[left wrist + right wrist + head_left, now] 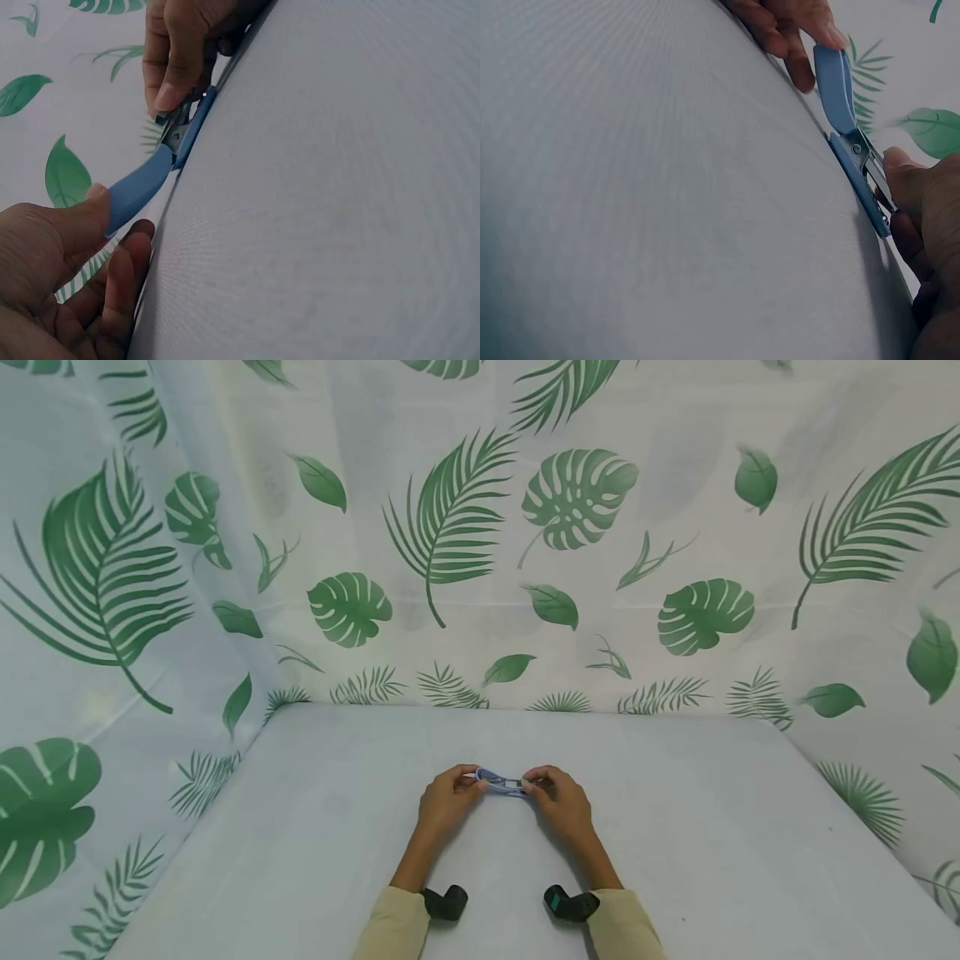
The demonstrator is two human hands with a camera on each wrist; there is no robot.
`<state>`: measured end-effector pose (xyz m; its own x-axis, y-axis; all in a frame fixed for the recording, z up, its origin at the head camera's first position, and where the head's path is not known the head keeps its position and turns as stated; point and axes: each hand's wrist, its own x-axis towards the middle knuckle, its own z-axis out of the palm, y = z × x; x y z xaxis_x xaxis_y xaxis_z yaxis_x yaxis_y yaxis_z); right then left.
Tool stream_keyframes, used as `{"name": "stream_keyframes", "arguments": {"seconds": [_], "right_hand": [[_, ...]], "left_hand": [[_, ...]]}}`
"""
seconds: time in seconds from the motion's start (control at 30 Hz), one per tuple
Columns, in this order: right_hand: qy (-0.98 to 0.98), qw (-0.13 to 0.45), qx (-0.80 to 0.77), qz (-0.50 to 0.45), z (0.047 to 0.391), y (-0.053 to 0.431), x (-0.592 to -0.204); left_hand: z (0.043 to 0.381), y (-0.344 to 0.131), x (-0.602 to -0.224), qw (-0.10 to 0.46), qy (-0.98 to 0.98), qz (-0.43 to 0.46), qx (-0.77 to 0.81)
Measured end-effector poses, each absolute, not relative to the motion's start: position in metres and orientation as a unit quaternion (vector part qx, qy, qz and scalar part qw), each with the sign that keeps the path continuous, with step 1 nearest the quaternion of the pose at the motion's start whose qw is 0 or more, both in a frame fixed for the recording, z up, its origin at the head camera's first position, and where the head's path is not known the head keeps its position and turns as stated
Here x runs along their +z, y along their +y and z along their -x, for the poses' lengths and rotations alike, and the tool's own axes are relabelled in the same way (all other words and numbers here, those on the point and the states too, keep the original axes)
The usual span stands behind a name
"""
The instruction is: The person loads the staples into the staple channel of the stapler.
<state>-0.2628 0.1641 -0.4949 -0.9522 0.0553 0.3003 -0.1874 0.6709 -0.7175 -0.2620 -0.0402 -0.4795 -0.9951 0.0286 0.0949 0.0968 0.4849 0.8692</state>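
A small blue stapler [136,191] lies between the two hands, low over the white table. Its blue cover [834,86] is swung back, baring the metal magazine [876,174] above the blue base [855,184]. My left hand [446,802] pinches the cover's end, with the thumb on it and some other fingers loosely bent below. At the opposite end, my right hand [562,803] pinches the magazine end between thumb and fingers. Something small and dark shows by the right fingertips in the left wrist view; what it is I cannot tell.
The white table [300,860] spreads around both forearms. A leaf-printed curtain [465,652] stands along its back and sides. Dark wrist devices [446,903] sit at the cuffs of light sleeves [393,927].
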Motion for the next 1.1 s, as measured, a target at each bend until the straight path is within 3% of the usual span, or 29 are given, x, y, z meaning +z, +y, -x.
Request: {"name": "stream_keyframes", "arguments": {"seconds": [0.67, 1.1], "right_hand": [[-0.906, 0.196, 0.368, -0.070, 0.2627, 0.1619, -0.4984], [-0.909, 0.178, 0.373, -0.063, 0.2623, 0.1631, -0.4986]], "left_hand": [[0.2625, -0.0392, -0.4788, 0.040, -0.862, 0.034, -0.504], [0.2612, -0.0378, -0.4772, 0.044, -0.870, 0.033, -0.490]]}}
